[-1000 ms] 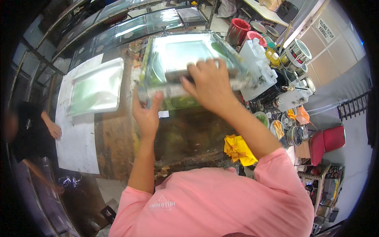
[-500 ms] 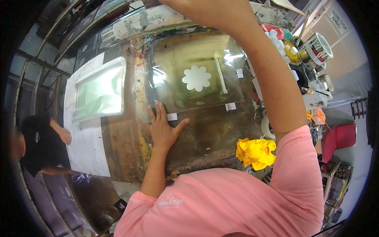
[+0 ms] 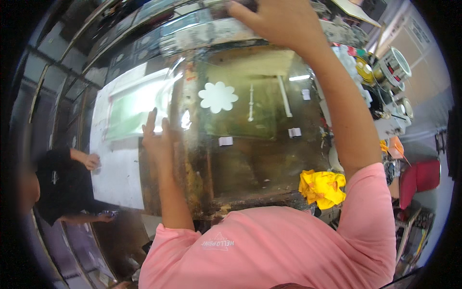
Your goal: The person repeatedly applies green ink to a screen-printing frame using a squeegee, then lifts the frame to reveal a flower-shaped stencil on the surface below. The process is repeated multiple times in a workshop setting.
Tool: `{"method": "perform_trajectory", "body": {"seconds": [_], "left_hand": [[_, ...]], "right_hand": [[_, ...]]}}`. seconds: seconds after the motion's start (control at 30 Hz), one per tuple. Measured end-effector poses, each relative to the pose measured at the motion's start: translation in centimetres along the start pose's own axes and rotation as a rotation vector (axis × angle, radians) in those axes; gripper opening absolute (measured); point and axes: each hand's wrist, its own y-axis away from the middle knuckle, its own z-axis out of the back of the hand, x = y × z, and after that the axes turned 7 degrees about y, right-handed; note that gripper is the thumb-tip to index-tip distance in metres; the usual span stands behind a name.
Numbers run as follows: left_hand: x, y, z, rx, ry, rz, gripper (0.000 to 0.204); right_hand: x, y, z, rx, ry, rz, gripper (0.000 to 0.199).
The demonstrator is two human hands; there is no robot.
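My left hand (image 3: pixel 159 139), blurred by motion, is at the left part of the table, its fingers closed at the edge of a clear plastic sheet. On that sheet shows a white flower shape (image 3: pixel 218 97), over a greenish-yellow panel (image 3: pixel 264 123). Close beside my left hand lies a stack of clear plastic sheets with a green tint (image 3: pixel 127 118), resting on white paper (image 3: pixel 118 178). My right hand (image 3: pixel 286 24) reaches to the far edge, thumb stretched out near a dark object; its other fingers are cut off by the picture's top.
A crumpled yellow cloth (image 3: pixel 322 188) lies at the table's near right corner. Small white tabs (image 3: pixel 225 141) are fixed to the brown tabletop (image 3: pixel 250 173). Cans (image 3: pixel 392 65) crowd the right side, with a red chair (image 3: pixel 418 180) beyond. At left stands a person in black (image 3: pixel 60 183).
My left hand has moved left to the stack, and the plastic sheet with the flower has slid left. A thin white streak now shows right of the flower. My right arm stays stretched out.
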Motion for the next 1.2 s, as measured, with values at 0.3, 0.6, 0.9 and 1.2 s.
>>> {"method": "perform_trajectory", "body": {"seconds": [0.3,0.6,0.9,1.2], "left_hand": [[14.7,-2.7,18.0,-0.279,-0.352,0.146,0.050],[12.8,-0.5,12.0,-0.200,-0.616,-0.176,0.066],[10.0,-0.7,3.3,0.346,-0.900,-0.099,0.058],[12.0,-1.0,3.3,0.283,-0.716,-0.087,0.049]], "right_hand": [[0.2,1.0,-0.8,0.020,0.129,-0.004,0.051],[0.8,1.2,0.2,0.123,0.071,-0.049,0.052],[0.6,0.5,0.0,0.048,0.031,-0.036,0.051],[0.0,0.2,-0.5,0.018,0.022,-0.036,0.053]]}}
